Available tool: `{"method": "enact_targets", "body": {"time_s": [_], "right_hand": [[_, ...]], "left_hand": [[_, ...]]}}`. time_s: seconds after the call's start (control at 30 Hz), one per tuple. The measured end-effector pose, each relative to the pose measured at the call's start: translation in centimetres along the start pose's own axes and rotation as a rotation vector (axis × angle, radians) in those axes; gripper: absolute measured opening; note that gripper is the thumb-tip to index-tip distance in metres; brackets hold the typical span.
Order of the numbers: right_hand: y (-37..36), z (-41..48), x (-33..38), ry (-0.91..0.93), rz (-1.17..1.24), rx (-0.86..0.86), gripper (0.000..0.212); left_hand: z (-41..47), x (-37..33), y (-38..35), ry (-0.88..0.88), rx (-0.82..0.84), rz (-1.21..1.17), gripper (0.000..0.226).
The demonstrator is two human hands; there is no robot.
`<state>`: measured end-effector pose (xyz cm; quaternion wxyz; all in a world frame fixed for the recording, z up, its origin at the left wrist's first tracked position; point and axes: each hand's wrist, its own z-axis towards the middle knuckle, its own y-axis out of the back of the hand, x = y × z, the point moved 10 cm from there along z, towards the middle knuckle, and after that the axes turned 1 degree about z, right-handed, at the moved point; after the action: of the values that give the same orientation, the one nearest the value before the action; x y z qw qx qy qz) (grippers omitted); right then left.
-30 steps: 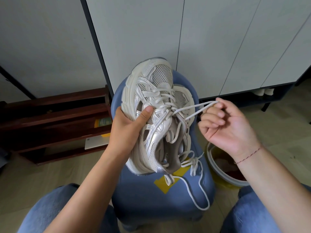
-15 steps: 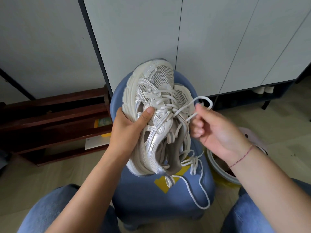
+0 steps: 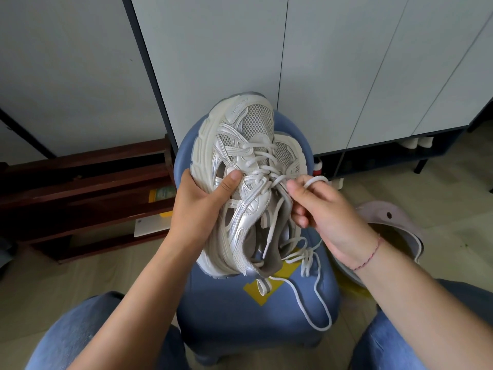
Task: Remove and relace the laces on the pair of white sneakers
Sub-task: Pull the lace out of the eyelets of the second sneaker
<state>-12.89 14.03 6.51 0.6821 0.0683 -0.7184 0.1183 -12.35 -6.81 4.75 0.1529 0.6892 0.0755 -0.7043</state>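
Observation:
My left hand (image 3: pixel 198 206) grips a white and silver sneaker (image 3: pixel 240 166) by its sole and side, toe pointing up, thumb pressed on the upper. Behind it, the second white sneaker (image 3: pixel 289 156) rests on a blue stool (image 3: pixel 253 316). My right hand (image 3: pixel 325 212) pinches a white lace (image 3: pixel 316 180) close to the eyelets, with a loop of it curling over my fingers. One lace end hangs down over the tongue. The second sneaker's loose lace (image 3: pixel 320 303) trails across the stool seat.
White cabinet doors (image 3: pixel 333 62) stand right behind the stool. A dark wooden shoe rack (image 3: pixel 80 188) sits to the left on the floor. A bucket with a pale lid (image 3: pixel 394 225) stands to the right. My knees in blue jeans (image 3: pixel 80 332) frame the stool.
My right hand has moved left from pulling the lace out sideways to right against the eyelets. The lace has gone slack into a loop. My left hand keeps the same grip.

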Motion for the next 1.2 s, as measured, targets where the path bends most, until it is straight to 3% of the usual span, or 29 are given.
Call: {"method": "enact_targets", "body": {"time_s": [0.2, 0.3, 0.37, 0.5, 0.63, 0.77, 0.87, 0.93, 1.0, 1.1, 1.2], "right_hand": [[3.4, 1.4, -0.3, -0.097, 0.543, -0.141, 0.031], [4.1, 1.6, -0.6, -0.126, 0.611, -0.166, 0.035], [3.1, 1.3, -1.1, -0.153, 0.470, -0.102, 0.036], [0.6, 0.4, -0.5, -0.042, -0.065, 0.021, 0.044], [0.6, 0.3, -0.4, 0.017, 0.003, -0.058, 0.020], [1.7, 0.8, -0.6, -0.071, 0.349, -0.099, 0.027], [2.1, 0.2, -0.4, -0.145, 0.022, -0.056, 0.038], [0.7, -0.7, -1.3, -0.236, -0.247, 0.110, 0.049], [-0.8, -1.7, -1.9, -0.291, -0.357, 0.286, 0.057], [-2.1, -1.8, 0.1, -0.122, -0.366, 0.356, 0.051], [-1.2, -1.4, 4.0, 0.285, -0.494, 0.126, 0.018]], "left_hand": [[-0.1, -0.4, 0.1, -0.005, -0.006, -0.032, 0.082], [0.0, -0.5, 0.2, -0.003, -0.020, -0.040, 0.083], [-0.1, -0.5, 0.1, 0.000, -0.019, -0.041, 0.081], [-0.1, -0.4, 0.0, -0.005, -0.016, -0.008, 0.084], [-0.2, -0.4, -0.1, -0.015, -0.010, 0.015, 0.085], [-0.1, -0.6, 0.0, -0.010, -0.008, -0.007, 0.083], [0.0, -0.6, 0.5, -0.011, -0.026, -0.007, 0.084], [0.1, -0.6, 1.0, -0.013, -0.048, 0.006, 0.084], [0.2, -0.6, 1.4, -0.014, -0.071, 0.019, 0.085], [0.3, -0.7, 1.5, -0.018, -0.070, 0.049, 0.093], [0.1, -0.7, 0.7, -0.024, -0.028, 0.074, 0.096]]}}
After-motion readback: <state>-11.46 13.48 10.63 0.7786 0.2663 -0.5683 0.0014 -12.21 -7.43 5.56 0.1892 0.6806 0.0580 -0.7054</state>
